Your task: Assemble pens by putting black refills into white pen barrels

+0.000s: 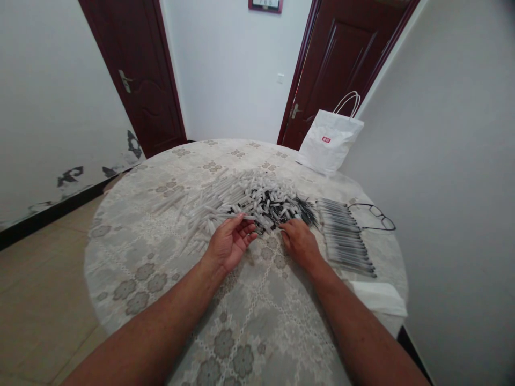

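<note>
One pale tube [249, 217], at the near edge of the heap: by its look light, stiff and smooth, likely to roll or slip; best taken around mid-length, with slight pressure. Your left hand [230, 241]: palm turned up, thumb and forefinger closed on the tube, other fingers loosely curled. Your right hand [301, 244]: back uppermost, fingertips drawn together by the small black parts [270, 205]; whether you pinch anything there, you cannot tell. Many loose white tubes [217, 195], beyond both hands. One row of dark-tipped pens [346, 236], right of your right hand.
</note>
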A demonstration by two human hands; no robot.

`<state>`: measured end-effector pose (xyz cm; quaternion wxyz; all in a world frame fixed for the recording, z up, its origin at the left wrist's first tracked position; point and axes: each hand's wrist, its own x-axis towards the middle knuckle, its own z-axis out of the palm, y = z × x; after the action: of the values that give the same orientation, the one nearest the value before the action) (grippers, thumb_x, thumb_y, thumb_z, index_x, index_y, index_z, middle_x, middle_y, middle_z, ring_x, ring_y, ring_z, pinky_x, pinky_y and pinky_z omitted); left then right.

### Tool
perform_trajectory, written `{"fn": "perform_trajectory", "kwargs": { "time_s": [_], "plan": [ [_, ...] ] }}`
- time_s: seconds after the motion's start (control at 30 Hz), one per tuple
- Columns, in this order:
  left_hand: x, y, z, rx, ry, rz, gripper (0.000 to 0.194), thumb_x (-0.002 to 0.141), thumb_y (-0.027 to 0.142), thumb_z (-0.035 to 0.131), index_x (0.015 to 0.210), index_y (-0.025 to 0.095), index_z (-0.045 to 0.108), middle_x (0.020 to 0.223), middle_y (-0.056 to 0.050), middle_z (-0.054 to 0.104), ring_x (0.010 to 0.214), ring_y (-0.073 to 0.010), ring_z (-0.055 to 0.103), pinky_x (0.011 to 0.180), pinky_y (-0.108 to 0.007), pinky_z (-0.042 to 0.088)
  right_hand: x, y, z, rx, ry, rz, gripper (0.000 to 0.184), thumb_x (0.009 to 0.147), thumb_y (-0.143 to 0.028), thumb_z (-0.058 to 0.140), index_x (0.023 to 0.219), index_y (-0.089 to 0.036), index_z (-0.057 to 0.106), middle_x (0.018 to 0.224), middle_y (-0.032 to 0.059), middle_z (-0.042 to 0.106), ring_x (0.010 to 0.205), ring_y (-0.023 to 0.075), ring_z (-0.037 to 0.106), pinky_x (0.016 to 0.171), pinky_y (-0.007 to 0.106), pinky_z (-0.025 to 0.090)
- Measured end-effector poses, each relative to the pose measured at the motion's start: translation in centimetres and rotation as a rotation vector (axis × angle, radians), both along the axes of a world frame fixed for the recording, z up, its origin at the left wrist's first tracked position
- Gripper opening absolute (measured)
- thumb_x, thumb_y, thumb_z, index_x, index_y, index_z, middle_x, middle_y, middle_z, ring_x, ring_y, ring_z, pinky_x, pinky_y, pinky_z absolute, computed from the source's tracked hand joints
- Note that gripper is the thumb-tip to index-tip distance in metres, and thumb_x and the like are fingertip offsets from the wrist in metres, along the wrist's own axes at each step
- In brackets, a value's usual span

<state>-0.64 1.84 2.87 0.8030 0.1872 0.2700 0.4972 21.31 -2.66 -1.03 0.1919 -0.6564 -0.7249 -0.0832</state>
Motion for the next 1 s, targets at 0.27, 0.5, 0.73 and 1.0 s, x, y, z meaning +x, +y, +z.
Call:
{"fn": "perform_trajectory", "kwargs": {
  "time_s": [0.27,0.5,0.73,1.0],
  "plan": [
    [-0.2,0.3,0.0,0.013,0.016,0.017,0.007,0.084,0.019,0.068,0.085,0.012,0.068,0.076,-0.006,0.074,0.062,-0.0146,0.069,0.056,-0.027,0.058,3.0,0.5,0.1,0.149,0.062,-0.193,0.035,0.089,-0.007,0.047,0.116,-0.014,0.067,0.108,0.0138,0.064,0.106,0.0261,0.054,0.098,0.037,0.042],
    [-0.2,-0.1,0.5,0.03,0.068,-0.008,0.01,0.081,0.019,0.072,0.088,0.013,0.067,0.077,-0.005,0.074,0.059,-0.0133,0.067,0.054,-0.025,0.057,6.6,0.4,-0.9,0.132,0.113,-0.2,0.035,0.091,-0.01,0.043,0.116,-0.012,0.068,0.106,0.0133,0.065,0.103,0.025,0.057,0.097,0.037,0.043],
    [-0.1,-0.1,0.4,0.038,0.094,-0.021,0.011,0.08,0.019,0.072,0.088,0.013,0.066,0.078,-0.004,0.073,0.057,-0.0123,0.066,0.052,-0.025,0.056,3.9,0.9,-0.7,0.025,0.054,-0.166,0.031,0.095,-0.02,0.05,0.121,-0.02,0.067,0.105,0.013,0.06,0.098,0.025,0.057,0.089,0.035,0.044],
    [-0.1,-0.3,0.4,0.046,0.116,-0.021,0.013,0.079,0.018,0.072,0.088,0.013,0.065,0.078,-0.004,0.073,0.055,-0.0122,0.064,0.051,-0.025,0.055,4.0,0.1,-0.4,-0.049,0.101,-0.098,0.022,0.09,-0.019,0.055,0.11,-0.016,0.064,0.1,0.0109,0.061,0.095,0.0225,0.058,0.086,0.031,0.043]
  ]
}}
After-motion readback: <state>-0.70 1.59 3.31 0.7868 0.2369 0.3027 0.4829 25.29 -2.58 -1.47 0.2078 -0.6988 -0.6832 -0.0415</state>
